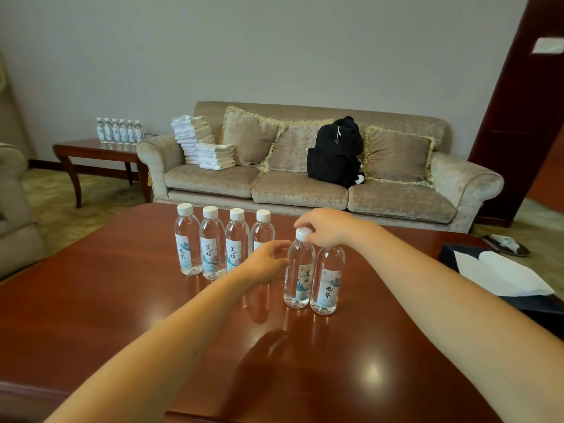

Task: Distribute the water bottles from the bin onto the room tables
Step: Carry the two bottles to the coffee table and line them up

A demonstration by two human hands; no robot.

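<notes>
On the polished wood counter (122, 300), four water bottles (213, 245) stand in a row, with a further pair (326, 282) upright and touching each other nearer the person. The right grip (326, 228) is above the pair, fingers pinched round the white cap of its left bottle (299, 276). The left grip (265, 265) lies loosely parted at that bottle's side, holding nothing; whether it touches, I cannot tell. Six more bottles (119, 131) stand on the far side table (88, 148) by the sofa (305, 190).

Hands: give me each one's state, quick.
Left hand: curled beside the near-left bottle; grip cannot be told.
Right hand: pinches that bottle's cap.
</notes>
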